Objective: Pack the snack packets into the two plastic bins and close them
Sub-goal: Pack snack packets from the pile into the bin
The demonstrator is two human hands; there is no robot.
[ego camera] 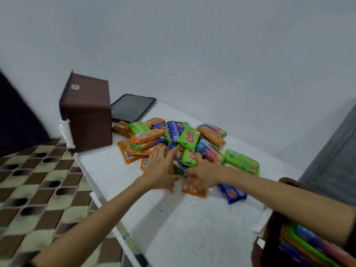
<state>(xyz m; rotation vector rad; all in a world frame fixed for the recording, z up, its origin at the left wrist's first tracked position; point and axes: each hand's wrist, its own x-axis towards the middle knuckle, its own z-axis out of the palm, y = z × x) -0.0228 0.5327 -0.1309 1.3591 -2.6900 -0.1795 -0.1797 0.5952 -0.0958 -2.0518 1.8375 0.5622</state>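
Subject: white table (pixel 192 228), seen from the head camera.

1. Snack packets (pixel 185 139): a loose heap of orange, green and blue packets lies at mid-table, many overlapping. A green packet (pixel 241 160) lies at the heap's 4 o'clock edge. A blue packet (pixel 233 193) lies apart at 5 o'clock.

2. Left hand (pixel 159 168): it reaches in from 7 o'clock. The fingers are straight and spread, laid flat on the packets at the near edge of the heap, grasping nothing.

3. Right hand (pixel 206 176): it reaches in from 4 o'clock and lies just beside the left hand. The thumb points up towards a green packet, and the fingers are bent over an orange packet (pixel 194 190) at 6 o'clock of the heap. The picture is blurred, so I cannot tell whether this packet is gripped or only pressed.

4. Brown bin (pixel 86 116): it stands on the table corner at 10 o'clock of the heap. A dark flat panel (pixel 133 107) lies just behind it, against the wall (pixel 192 45).

5. Second bin (pixel 271 247): it is at 4 o'clock in the frame, partly under the right forearm. Stacked packets (pixel 308 245) stand on edge inside it.

6. Patterned floor (pixel 38 189): it lies at 8 o'clock, beyond the table edge
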